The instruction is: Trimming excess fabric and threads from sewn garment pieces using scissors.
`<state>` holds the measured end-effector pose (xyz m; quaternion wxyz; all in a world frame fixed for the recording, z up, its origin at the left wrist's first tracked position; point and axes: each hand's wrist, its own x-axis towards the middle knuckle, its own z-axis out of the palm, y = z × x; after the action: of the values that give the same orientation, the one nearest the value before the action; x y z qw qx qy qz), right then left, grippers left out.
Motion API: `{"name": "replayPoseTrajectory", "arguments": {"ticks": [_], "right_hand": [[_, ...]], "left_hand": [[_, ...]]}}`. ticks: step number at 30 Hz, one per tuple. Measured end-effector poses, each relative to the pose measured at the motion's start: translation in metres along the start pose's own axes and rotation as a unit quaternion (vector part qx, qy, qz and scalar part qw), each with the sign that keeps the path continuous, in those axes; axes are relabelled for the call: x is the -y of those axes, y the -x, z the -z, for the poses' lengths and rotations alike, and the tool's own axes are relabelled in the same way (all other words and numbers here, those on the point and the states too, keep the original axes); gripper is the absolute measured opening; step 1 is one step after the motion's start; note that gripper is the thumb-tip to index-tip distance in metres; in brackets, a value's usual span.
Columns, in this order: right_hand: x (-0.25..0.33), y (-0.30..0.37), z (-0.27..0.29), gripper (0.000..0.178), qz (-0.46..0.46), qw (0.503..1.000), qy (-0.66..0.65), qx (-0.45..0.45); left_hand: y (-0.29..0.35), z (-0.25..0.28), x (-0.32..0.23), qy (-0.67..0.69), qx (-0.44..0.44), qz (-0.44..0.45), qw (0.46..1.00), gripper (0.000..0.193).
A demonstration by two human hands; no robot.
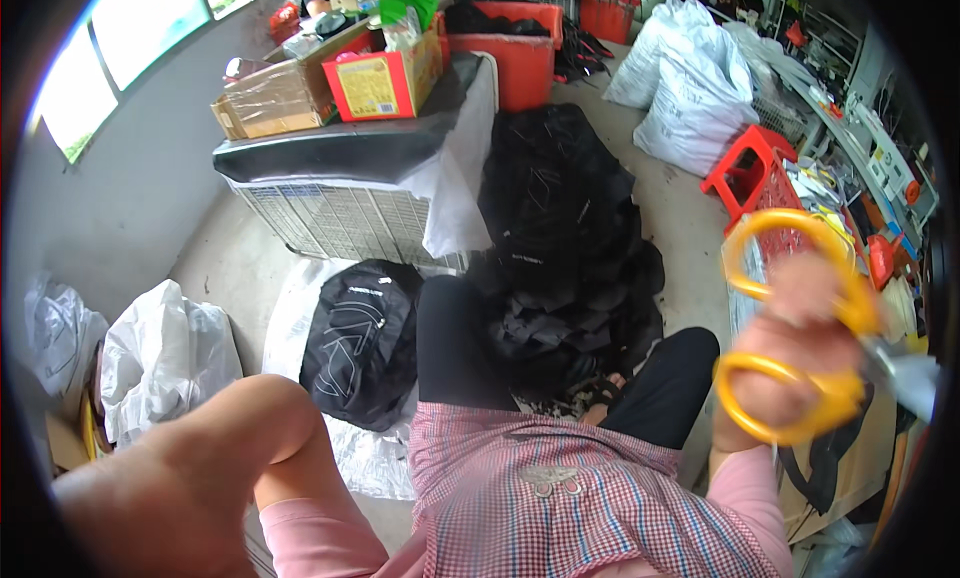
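Raised on the right, my right hand (805, 328) is closed around a pair of scissors (840, 398) with large yellow loop handles. Its fingers pass through the loops, and the blurred blades point toward the right edge. My left arm (290, 418) bends at the elbow and comes back close to the camera at the lower left; the hand itself is out of the picture. A black backpack (360, 343) with pale line markings lies on a white plastic sheet (385, 463) left of my knee. Between and beyond my legs rises a heap of black bags and fabric (560, 218).
A wire cage (340, 218) with a black padded top carries a cardboard box (280, 103) and a red-yellow box (385, 83). Red bins (525, 73), white sacks (695, 98) and a red stool (755, 163) stand behind. White plastic bags (165, 353) sit at left.
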<state>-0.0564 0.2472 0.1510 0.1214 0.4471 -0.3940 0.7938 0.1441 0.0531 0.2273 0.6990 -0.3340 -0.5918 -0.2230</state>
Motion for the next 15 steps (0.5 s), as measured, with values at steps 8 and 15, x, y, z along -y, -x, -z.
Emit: {"name": "replayPoseTrajectory", "arguments": {"ticks": [8, 15], "right_hand": [[0.085, 0.014, 0.13, 0.036, 0.119, 0.992, -0.014, 0.049], [0.164, 0.023, 0.267, 0.032, 0.205, 0.97, -0.022, 0.13]], "left_hand": [[-0.013, 0.005, 0.011, -0.017, 0.003, 0.003, 1.0, 0.024], [-0.011, 0.005, 0.03, -0.059, -0.034, 0.021, 0.997, 0.02]]}}
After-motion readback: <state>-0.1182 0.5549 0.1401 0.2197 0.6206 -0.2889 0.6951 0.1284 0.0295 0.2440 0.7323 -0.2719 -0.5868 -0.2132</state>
